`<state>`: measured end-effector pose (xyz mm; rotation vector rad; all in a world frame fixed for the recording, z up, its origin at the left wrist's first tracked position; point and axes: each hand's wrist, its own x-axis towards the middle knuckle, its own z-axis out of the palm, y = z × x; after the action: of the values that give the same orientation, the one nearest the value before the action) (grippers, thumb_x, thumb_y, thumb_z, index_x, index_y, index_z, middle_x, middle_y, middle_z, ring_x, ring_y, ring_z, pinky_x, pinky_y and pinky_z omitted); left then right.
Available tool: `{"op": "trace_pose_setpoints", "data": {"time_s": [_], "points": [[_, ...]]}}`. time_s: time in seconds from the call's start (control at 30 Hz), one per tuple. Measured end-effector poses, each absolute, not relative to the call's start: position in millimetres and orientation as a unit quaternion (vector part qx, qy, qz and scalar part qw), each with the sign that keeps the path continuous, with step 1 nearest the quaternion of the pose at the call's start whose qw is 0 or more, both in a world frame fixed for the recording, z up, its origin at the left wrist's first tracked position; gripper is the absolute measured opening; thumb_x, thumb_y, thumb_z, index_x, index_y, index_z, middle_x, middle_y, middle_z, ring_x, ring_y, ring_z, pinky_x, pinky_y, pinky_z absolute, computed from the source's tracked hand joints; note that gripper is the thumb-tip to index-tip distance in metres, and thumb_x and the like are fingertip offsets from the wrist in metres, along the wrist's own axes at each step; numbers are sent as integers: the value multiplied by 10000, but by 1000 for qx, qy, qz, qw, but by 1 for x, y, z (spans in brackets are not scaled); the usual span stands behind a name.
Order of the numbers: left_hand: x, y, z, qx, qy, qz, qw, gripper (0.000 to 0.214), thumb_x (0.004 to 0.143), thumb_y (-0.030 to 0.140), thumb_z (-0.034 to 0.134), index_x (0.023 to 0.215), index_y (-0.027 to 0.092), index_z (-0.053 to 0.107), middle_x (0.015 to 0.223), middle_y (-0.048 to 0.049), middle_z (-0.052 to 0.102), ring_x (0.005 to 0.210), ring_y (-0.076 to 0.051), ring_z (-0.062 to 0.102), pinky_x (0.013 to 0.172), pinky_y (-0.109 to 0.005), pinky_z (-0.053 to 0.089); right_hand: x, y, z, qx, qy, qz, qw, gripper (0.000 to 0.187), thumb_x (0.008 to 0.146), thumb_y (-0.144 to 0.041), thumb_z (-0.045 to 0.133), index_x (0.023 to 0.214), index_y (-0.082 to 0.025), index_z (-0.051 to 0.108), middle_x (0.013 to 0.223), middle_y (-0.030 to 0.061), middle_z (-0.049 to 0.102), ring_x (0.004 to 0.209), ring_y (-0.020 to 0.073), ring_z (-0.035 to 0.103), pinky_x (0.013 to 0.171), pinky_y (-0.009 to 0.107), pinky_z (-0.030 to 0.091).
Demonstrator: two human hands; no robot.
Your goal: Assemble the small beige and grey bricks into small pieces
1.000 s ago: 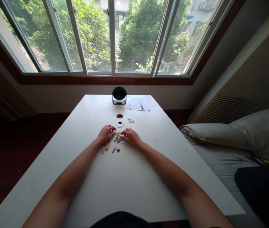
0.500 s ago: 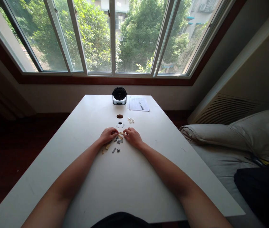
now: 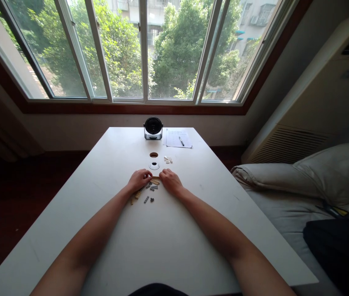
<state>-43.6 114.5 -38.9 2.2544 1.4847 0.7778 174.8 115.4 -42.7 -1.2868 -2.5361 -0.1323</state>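
Note:
A thin tan building-brick strip (image 3: 155, 177) spans the gap between my two hands over the middle of the white table. My left hand (image 3: 140, 180) pinches its left end with curled fingers. At the right end, the fingers of my right hand (image 3: 171, 181) are closed on the same strip. Just below it lies another tan piece (image 3: 155, 182). Several grey bricks (image 3: 154, 188) are scattered close by, with a long grey piece (image 3: 146, 200) and a small dark piece (image 3: 152, 200) nearer to me. More tan bricks (image 3: 138, 195) lie beside my left wrist, partly hidden.
Beyond my hands, several small white bricks (image 3: 168, 160) lie together. A round clear-rimmed cover (image 3: 154, 166) and a hole (image 3: 154, 155) sit in line before a small black fan (image 3: 153, 126). Paper sheets (image 3: 174, 142) carry a pen (image 3: 181, 141). A sofa (image 3: 273, 176) stands right.
The tan strip has turned from showing its studded face to a thinner edge, with both hands still on it. The camera view has tilted up slightly. The loose bricks look unmoved.

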Motion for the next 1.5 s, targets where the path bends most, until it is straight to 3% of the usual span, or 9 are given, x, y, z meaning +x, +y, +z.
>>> {"op": "trace_pose_setpoints", "data": {"time_s": [0.2,0.37,0.57,0.7,0.83,0.93,1.07,1.37,1.5], "points": [[-42,114,-42,803,492,295,165,165,864,282,607,993,250,705,831,0,651,708,-143,575,675,-253,435,172,114,-48,-468,-864,-37,179,106,984,-150,498,967,-179,599,989,90,615,920,207,529,773,287,411],[-38,111,-44,817,464,313,142,182,876,231,587,1031,246,681,901,-4,655,673,-124,560,690,-253,439,173,116,-54,-477,-842,28,251,136,1014,-205,457,956,-195,579,976,58,611,908,180,544,782,268,398],[-36,106,-37,833,455,300,94,197,937,281,522,993,237,705,921,-34,675,737,-150,585,713,-267,422,178,122,-55,-462,-820,122,315,179,1002,-222,450,908,-210,603,930,31,636,866,162,571,788,259,404],[-39,109,-37,808,476,309,155,234,935,338,522,932,215,721,859,-31,686,746,-158,587,690,-259,416,179,122,-54,-445,-809,170,345,182,986,-241,461,916,-225,629,871,8,656,796,152,582,740,251,412],[-41,113,-39,771,488,329,244,295,916,411,536,855,187,720,765,-17,673,713,-160,574,669,-260,415,179,118,-54,-425,-805,193,367,148,933,-258,551,1068,-251,613,834,-18,666,695,138,572,688,248,430],[-40,114,-39,736,479,352,323,355,906,462,541,835,166,722,742,-30,665,704,-169,580,663,-272,428,179,115,-52,-394,-807,202,390,241,907,-236,583,1147,-258,584,870,-14,679,705,136,590,711,255,462],[-37,112,-36,701,458,375,397,414,888,507,565,833,132,730,756,-76,663,715,-186,596,669,-292,449,179,113,-50,-362,-814,178,418,216,923,-211,548,1127,-243,612,900,15,684,757,147,609,748,268,481],[-32,110,-37,709,438,392,389,303,882,451,612,922,168,714,890,-81,683,795,-192,623,718,-300,466,181,116,-50,-378,-808,119,437,173,984,-241,501,1054,-233,658,917,38,699,767,160,611,738,272,473],[-33,110,-38,717,445,377,381,320,893,463,591,865,165,705,820,-72,665,743,-183,607,679,-296,448,182,116,-50,-392,-812,95,421,130,967,-244,543,994,-225,669,810,24,669,735,163,586,721,275,452]]}}
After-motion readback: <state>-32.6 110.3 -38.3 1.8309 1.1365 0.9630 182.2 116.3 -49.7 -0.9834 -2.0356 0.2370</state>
